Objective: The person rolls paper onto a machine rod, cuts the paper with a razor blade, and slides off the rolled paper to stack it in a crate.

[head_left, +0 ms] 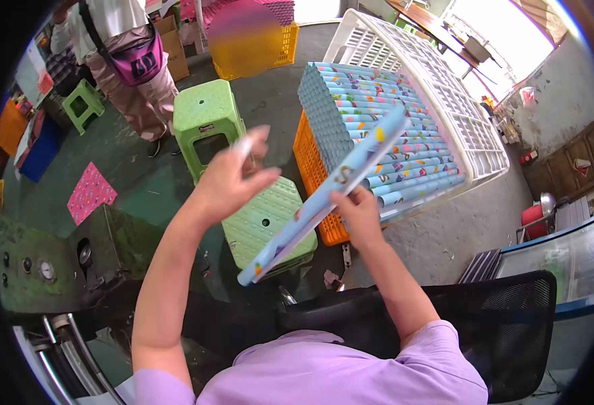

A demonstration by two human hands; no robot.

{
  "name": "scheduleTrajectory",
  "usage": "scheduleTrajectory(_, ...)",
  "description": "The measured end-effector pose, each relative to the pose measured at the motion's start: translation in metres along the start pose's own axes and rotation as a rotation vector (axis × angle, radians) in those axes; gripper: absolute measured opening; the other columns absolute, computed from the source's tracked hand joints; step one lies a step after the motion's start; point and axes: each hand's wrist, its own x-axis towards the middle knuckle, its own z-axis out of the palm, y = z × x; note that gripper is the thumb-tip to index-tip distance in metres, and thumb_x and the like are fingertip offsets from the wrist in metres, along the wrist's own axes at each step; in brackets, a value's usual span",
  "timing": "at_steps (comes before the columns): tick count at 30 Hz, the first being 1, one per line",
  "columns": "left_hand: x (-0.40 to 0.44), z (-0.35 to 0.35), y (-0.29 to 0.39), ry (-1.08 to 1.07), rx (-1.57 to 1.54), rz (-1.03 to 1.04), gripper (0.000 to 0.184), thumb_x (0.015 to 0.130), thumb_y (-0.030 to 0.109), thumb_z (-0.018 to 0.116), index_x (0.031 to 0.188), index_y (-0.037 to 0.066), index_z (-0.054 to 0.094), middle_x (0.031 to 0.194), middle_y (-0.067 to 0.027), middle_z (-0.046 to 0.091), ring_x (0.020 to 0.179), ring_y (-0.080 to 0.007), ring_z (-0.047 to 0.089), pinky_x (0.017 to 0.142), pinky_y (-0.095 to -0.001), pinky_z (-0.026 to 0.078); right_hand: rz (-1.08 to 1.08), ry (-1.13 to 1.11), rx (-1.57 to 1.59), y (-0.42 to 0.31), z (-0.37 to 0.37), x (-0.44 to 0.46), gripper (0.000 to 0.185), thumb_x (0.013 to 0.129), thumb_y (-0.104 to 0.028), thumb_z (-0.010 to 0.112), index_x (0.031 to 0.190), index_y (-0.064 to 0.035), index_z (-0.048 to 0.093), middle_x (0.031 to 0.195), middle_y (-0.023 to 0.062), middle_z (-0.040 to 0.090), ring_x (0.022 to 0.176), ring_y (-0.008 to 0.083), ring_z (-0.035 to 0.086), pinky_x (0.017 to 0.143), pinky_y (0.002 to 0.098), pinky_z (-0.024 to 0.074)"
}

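The blue roll [310,208] is what catches my eye: a long, slim tube, sky blue, held aslant in front of the person in the lilac shirt [344,374]. Its lower left end hangs over the nearer green stool [253,209], and its upper right end reaches across in front of a pile of stacked rolls [378,101]. The print is bright and scattered: a yellow patch and something dark purple near the top, a brownish-gold mark rather like an S midway, then orange and yellow by the bottom tip. A pale, whitish strip runs the length of its lower side. From here it looks smooth and straight, though the small figures are too blurred to make out.

The right hand [361,210] grasps it near the middle, thumb and fingers pinched on the lower edge. The left hand [236,175] is raised apart from it, fingers spread and loosely bent, a little smeared by motion; there's something white at one finger, and I can't tell what.

The piled ones have the same blue, with multicoloured prints, and their ends make a honeycomb on the left. They lie against a slatted white crate [438,94], and an orange basket [308,152] shows below the pile's left side.
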Motion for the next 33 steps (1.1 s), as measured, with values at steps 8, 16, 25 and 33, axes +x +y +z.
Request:
scheduleTrajectory(8, -0.089, -0.003, -0.096, -0.299, -0.535, -0.576, 0.054, 0.092, 0.026, 0.058, 0.136, 0.001, 0.040, 0.114, -0.0148, 0.059, 0.097, -0.0184, 0.062, 0.084, -0.0319, 0.051, 0.320, 0.392, 0.328, 0.037, -0.079, 0.053, 0.022, 0.087, -0.014, 0.066, 0.104, -0.0033, 0.058, 0.093, 0.0051, 0.063, 0.083, 0.0165, 0.062, 0.075, 0.0330, 0.0511)
scheduleTrajectory(16, -0.053, 0.050, -0.096, 0.143, -0.795, -0.482, 0.038, 0.095, 0.023, 0.052, 0.121, -0.004, 0.045, 0.105, -0.0146, 0.061, 0.075, -0.0148, 0.066, 0.065, -0.0238, 0.055, 0.431, 0.428, 0.417, 0.061, -0.077, 0.063, 0.022, 0.087, -0.016, 0.066, 0.104, -0.0032, 0.057, 0.098, 0.0074, 0.062, 0.088, 0.0198, 0.061, 0.078, 0.0347, 0.0518)
scheduleTrajectory(25, -0.027, 0.073, -0.102, 0.161, -0.600, -0.478, 0.026, 0.093, 0.014, 0.054, 0.111, -0.005, 0.047, 0.094, -0.0132, 0.063, 0.071, -0.0146, 0.066, 0.064, -0.0244, 0.055, 0.633, 0.156, 0.351, 0.061, -0.079, 0.032, 0.028, 0.085, -0.015, 0.067, 0.108, -0.0010, 0.057, 0.100, 0.0100, 0.063, 0.091, 0.0258, 0.063, 0.080, 0.0364, 0.0517)
scheduleTrajectory(33, 0.008, 0.129, -0.096, 0.033, -0.609, -0.482, 0.020, 0.092, 0.007, 0.052, 0.107, -0.004, 0.047, 0.093, -0.0155, 0.063, 0.071, -0.0166, 0.066, 0.063, -0.0253, 0.056, -0.494, 0.114, -1.173, -0.027, -0.043, 0.042, 0.040, 0.072, -0.018, 0.074, 0.109, -0.0063, 0.064, 0.100, 0.0135, 0.065, 0.091, 0.0309, 0.063, 0.078, 0.0387, 0.0521)
